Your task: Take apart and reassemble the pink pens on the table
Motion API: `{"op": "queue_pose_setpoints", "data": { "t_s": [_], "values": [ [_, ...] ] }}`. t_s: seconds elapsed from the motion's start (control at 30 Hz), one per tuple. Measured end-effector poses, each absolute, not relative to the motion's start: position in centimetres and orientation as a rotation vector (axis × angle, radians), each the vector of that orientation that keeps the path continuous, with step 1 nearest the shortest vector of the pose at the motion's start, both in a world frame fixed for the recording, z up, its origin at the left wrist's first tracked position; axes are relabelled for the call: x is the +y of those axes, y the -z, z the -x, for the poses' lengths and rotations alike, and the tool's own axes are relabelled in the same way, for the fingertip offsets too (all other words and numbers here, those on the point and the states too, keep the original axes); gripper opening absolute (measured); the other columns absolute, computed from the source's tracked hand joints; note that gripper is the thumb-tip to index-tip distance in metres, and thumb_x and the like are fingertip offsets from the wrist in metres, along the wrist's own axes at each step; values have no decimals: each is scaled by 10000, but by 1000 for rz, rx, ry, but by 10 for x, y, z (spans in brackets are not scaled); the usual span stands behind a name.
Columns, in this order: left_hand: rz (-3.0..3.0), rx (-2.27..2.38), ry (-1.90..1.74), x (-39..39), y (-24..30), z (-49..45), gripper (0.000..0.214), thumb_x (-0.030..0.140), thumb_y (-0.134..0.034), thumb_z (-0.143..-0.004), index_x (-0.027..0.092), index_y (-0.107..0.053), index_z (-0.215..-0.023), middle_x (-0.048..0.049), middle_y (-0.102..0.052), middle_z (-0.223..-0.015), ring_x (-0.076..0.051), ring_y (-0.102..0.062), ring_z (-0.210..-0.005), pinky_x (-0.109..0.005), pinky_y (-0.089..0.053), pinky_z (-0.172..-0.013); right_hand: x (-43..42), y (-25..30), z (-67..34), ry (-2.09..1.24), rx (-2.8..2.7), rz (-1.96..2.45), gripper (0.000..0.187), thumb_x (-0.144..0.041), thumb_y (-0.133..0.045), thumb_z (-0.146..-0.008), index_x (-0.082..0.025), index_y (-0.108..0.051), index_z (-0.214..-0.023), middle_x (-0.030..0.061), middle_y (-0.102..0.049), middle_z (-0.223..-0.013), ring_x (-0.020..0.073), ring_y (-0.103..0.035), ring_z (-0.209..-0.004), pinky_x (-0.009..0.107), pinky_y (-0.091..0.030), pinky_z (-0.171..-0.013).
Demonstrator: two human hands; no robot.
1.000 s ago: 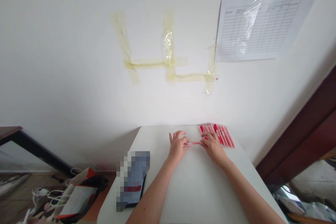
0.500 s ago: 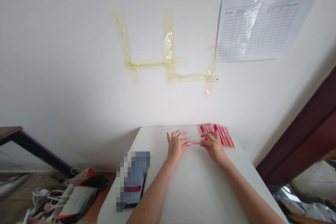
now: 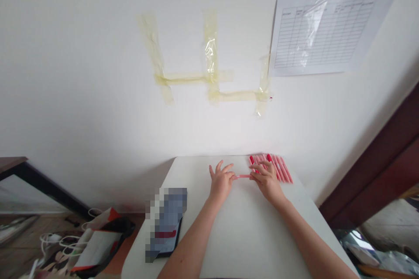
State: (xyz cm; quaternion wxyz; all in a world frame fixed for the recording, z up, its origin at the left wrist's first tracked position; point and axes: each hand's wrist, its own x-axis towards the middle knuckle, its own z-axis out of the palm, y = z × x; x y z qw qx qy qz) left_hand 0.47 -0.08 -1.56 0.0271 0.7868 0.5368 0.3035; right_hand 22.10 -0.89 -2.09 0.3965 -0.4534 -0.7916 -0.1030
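Observation:
Between my two hands runs a slim pink pen [image 3: 243,176], held level just over the white table. My left hand [image 3: 221,182] pinches its left end between thumb and index finger, the other fingers spread upward. At the right end my right hand [image 3: 266,178] pinches it the same way, its remaining fingers stretched out above. Behind and beside the right hand lies a row of several pink and red pens [image 3: 284,169] at the table's far right edge. That hand hides part of the row.
The white table [image 3: 242,235] stands against a wall bearing yellowish tape strips [image 3: 211,52] and a taped paper form [image 3: 322,35]. A phone [image 3: 168,218], partly pixelated, lies on the table's left. A bag with cables [image 3: 98,244] sits on the floor at left.
Both hands and the pink pen have stayed nearly in place. The left hand's fingers have lifted and spread slightly; the view has shifted a little.

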Motion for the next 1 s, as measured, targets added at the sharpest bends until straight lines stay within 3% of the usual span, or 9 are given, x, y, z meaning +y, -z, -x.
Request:
{"op": "queue_pose_setpoints", "data": {
  "t_s": [0.1, 0.2, 0.37, 0.47, 0.8, 0.93, 1.0],
  "values": [
    [-2414, 1689, -987, 0, 16, -5, 150, 285, -615, -882, 346, -747, -842, 51, -613, -1333, -285, -354, -1383, -713, -84, -1125, -8, 23, -224, 272, -1989, 1198, 148, -302, -581, -907, -285, -722, -948, 53, -638, -1171, 298, -464, -1152, 544, -439, -958],
    [-2398, 1720, -1008, 1, 16, -5, 104, 321, -654, -855, 352, -750, -832, 46, -618, -1318, -290, -362, -1374, -717, -70, -1125, -8, 27, -225, 269, -1988, 1254, 235, -399, -611, -883, -287, -694, -1073, 83, -598, -1206, 311, -451, -1175, 561, -429, -984],
    [-2413, 1719, -1018, 1, 16, -5, 97, 331, -659, -850, 356, -753, -837, 39, -619, -1306, -293, -356, -1374, -711, -57, -1134, -9, 28, -220, 250, -1990, 1287, 220, -322, -516, -940, -238, -684, -826, 86, -607, -1148, 296, -466, -1148, 541, -453, -956],
    [-2418, 1717, -1002, 1, 16, -5, 95, 335, -663, -845, 356, -756, -840, 38, -612, -1311, -303, -349, -1374, -712, -64, -1134, -9, 26, -218, 248, -1971, 1252, 217, -300, -535, -931, -224, -666, -775, 86, -616, -1121, 294, -476, -1129, 541, -459, -943],
    [-2418, 1707, -922, 0, 16, -5, 159, 306, -606, -886, 342, -760, -865, 15, -579, -1347, -305, -319, -1392, -727, -69, -1124, -8, 26, -221, 254, -1879, 1149, 102, -261, -598, -893, -258, -700, -896, 66, -626, -1113, 287, -447, -1162, 503, -450, -961],
    [-2396, 1723, -960, 1, 16, -4, 134, 347, -622, -874, 337, -756, -875, 5, -575, -1346, -305, -327, -1392, -727, -83, -1123, -11, 24, -222, 248, -1896, 1235, 264, -397, -647, -857, -277, -677, -1089, 83, -611, -1162, 305, -447, -1166, 530, -433, -984],
    [-2390, 1728, -968, 1, 16, -4, 122, 356, -636, -864, 339, -756, -875, 3, -574, -1343, -304, -329, -1393, -725, -81, -1126, -12, 24, -221, 241, -1905, 1272, 222, -410, -598, -887, -278, -697, -1035, 86, -608, -1160, 307, -457, -1159, 545, -427, -985]
  ]
}}
